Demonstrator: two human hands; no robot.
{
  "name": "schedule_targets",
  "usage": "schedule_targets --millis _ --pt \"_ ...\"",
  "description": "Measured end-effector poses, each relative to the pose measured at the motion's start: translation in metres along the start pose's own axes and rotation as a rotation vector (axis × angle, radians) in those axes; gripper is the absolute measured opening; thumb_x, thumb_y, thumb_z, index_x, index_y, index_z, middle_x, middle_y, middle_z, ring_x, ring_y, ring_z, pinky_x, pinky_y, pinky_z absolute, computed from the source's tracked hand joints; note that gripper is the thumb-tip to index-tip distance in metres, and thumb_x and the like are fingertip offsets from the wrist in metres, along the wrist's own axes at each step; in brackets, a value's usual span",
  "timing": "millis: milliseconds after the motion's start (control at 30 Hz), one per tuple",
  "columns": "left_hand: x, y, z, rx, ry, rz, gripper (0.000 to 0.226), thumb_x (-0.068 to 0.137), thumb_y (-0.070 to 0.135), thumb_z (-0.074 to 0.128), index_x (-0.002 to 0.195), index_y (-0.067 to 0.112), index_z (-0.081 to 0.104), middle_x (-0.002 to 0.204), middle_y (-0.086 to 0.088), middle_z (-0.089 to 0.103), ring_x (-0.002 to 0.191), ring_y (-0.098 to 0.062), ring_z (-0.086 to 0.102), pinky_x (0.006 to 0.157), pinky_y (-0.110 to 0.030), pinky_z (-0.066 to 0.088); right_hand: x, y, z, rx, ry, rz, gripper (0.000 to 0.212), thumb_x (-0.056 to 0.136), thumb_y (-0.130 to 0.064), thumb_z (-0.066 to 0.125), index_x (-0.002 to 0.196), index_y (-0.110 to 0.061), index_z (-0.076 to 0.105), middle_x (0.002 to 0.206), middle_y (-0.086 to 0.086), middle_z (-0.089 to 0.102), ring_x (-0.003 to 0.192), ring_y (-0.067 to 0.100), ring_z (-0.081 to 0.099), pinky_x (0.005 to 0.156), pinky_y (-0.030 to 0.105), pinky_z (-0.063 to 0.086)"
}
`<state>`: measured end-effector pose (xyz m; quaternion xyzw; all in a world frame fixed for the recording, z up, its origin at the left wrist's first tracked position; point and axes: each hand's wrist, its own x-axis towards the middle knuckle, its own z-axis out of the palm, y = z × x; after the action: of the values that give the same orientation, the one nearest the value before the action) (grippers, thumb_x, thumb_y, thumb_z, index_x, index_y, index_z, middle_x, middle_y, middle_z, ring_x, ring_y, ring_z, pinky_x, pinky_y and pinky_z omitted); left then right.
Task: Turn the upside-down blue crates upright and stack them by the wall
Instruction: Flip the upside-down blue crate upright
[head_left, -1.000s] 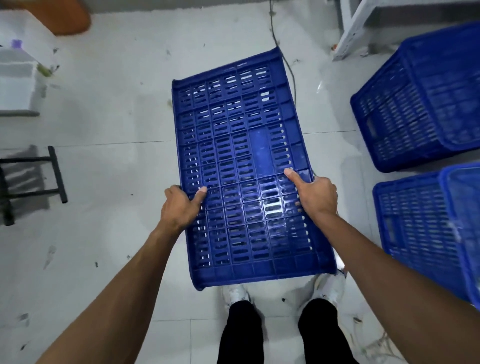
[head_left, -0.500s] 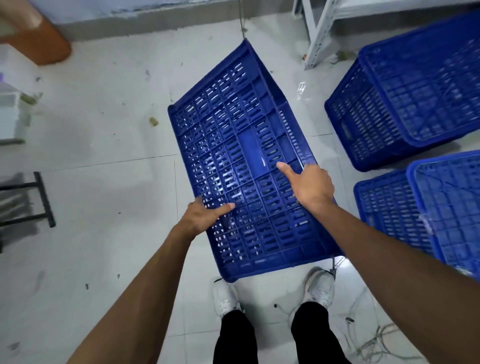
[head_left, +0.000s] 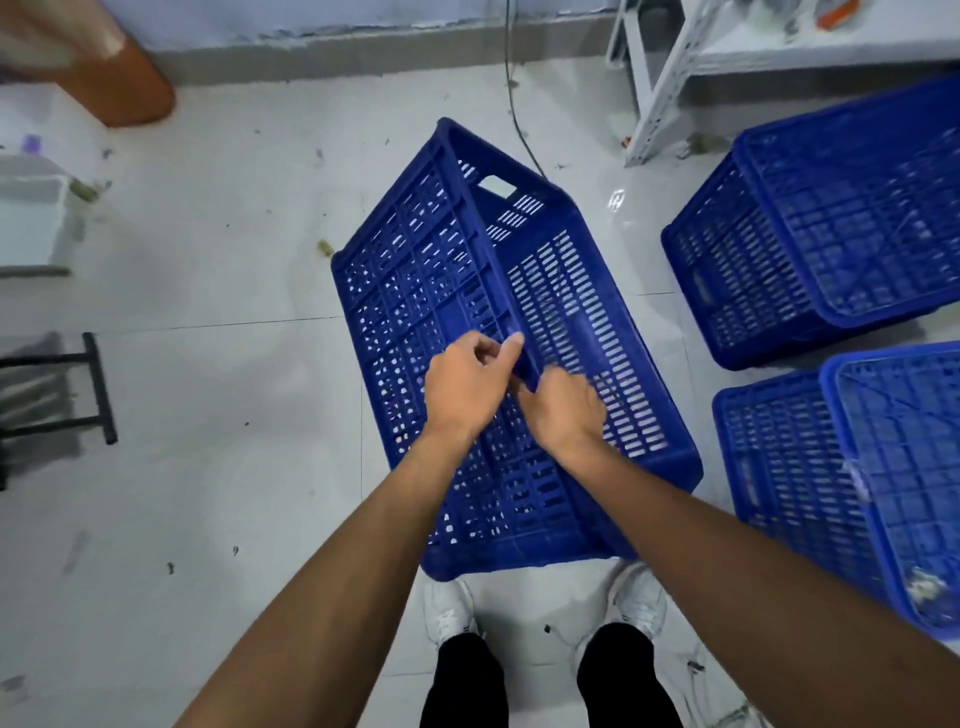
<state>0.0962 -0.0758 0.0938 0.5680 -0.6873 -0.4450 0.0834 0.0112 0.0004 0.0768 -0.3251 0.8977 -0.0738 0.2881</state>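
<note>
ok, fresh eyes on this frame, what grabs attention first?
The big blue crate in the middle of the floor, tipped at an angle, with its bottom panel facing left and a slotted side wall facing right. The left hand and right hand grip its raised edge close together. To the right stand two more blue crates, open side up: the far crate and the near crate.

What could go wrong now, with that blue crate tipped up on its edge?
The tilted crate is held only at its top ridge by the left hand and right hand, close together; it might slip and drop onto the white shoes just below. If it tips over to the right, it could knock the upright crate nearby. The cable on the floor behind might snag it.
</note>
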Motion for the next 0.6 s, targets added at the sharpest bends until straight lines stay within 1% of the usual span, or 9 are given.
schedule_targets --millis 100,167,233,267,367,400,467,533,600 --pt "0.000 -0.008 -0.002 0.155 0.058 -0.077 0.042 0.079 0.062 0.066 0.086 0.020 0.062 0.075 0.008 0.066 0.074 -0.015 0.062 0.066 -0.031 0.045 -0.006 -0.017 0.018 -0.066 -0.107 -0.054 0.029 0.094 -0.031 0.053 0.111 -0.009 0.058 0.109 0.015 0.067 0.104 0.037 0.062 0.076 0.041 0.047" --pt "0.001 -0.020 -0.008 0.267 0.063 -0.107 0.036 0.082 0.050 0.068 0.089 0.016 0.059 0.078 0.002 0.066 0.078 -0.023 0.063 0.065 -0.033 0.043 -0.013 -0.030 0.028 -0.074 -0.172 -0.130 0.029 0.093 -0.025 0.049 0.115 -0.010 0.059 0.109 0.015 0.068 0.103 0.038 0.063 0.076 0.040 0.047" --pt "0.004 -0.035 -0.018 0.365 0.066 -0.137 0.034 0.083 0.040 0.067 0.099 0.011 0.059 0.092 -0.008 0.069 0.091 -0.033 0.065 0.074 -0.038 0.049 -0.021 -0.041 0.037 -0.053 -0.268 -0.228 0.032 0.093 -0.029 0.050 0.117 -0.011 0.060 0.106 0.014 0.069 0.099 0.037 0.064 0.077 0.040 0.048" --pt "0.005 -0.043 -0.024 0.400 0.070 -0.155 0.035 0.083 0.038 0.066 0.103 0.010 0.060 0.100 -0.012 0.070 0.096 -0.036 0.065 0.078 -0.039 0.050 -0.024 -0.045 0.042 -0.028 -0.338 -0.277 0.033 0.092 -0.035 0.052 0.116 -0.013 0.060 0.103 0.013 0.069 0.095 0.036 0.065 0.077 0.040 0.050" --pt "0.007 -0.075 -0.040 0.446 0.084 -0.205 0.037 0.083 0.039 0.063 0.106 0.010 0.063 0.105 -0.014 0.071 0.097 -0.037 0.065 0.078 -0.037 0.049 -0.023 -0.046 0.053 0.075 -0.527 -0.315 0.046 0.080 -0.064 0.060 0.102 -0.023 0.059 0.091 0.002 0.068 0.083 0.027 0.064 0.072 0.039 0.053" --pt "0.007 -0.086 -0.046 0.449 0.091 -0.231 0.038 0.083 0.040 0.062 0.107 0.011 0.064 0.105 -0.013 0.071 0.097 -0.037 0.066 0.078 -0.037 0.050 -0.019 -0.043 0.054 0.090 -0.537 -0.307 0.052 0.078 -0.070 0.059 0.102 -0.024 0.058 0.093 -0.001 0.067 0.084 0.023 0.063 0.073 0.038 0.052" --pt "0.008 -0.107 -0.056 0.455 0.094 -0.290 0.038 0.084 0.041 0.063 0.108 0.011 0.064 0.105 -0.012 0.072 0.095 -0.035 0.066 0.079 -0.038 0.052 -0.006 -0.027 0.051 0.025 -0.490 -0.318 0.060 0.083 -0.071 0.054 0.116 -0.021 0.056 0.107 0.001 0.065 0.094 0.021 0.062 0.082 0.040 0.053" --pt "0.012 -0.126 -0.066 0.474 0.084 -0.315 0.038 0.086 0.041 0.063 0.109 0.009 0.063 0.105 -0.012 0.071 0.092 -0.033 0.066 0.076 -0.037 0.050 0.012 -0.007 0.045 -0.093 -0.393 -0.357 0.059 0.090 -0.065 0.049 0.125 -0.017 0.054 0.120 0.004 0.062 0.102 0.021 0.061 0.089 0.041 0.051" --pt "0.017 -0.148 -0.074 0.517 0.086 -0.329 0.041 0.088 0.043 0.062 0.109 0.007 0.064 0.105 -0.013 0.070 0.092 -0.033 0.065 0.073 -0.035 0.047 0.032 0.015 0.041 -0.168 -0.314 -0.353 0.051 0.095 -0.057 0.049 0.125 -0.016 0.053 0.124 0.004 0.059 0.105 0.022 0.060 0.088 0.038 0.049"
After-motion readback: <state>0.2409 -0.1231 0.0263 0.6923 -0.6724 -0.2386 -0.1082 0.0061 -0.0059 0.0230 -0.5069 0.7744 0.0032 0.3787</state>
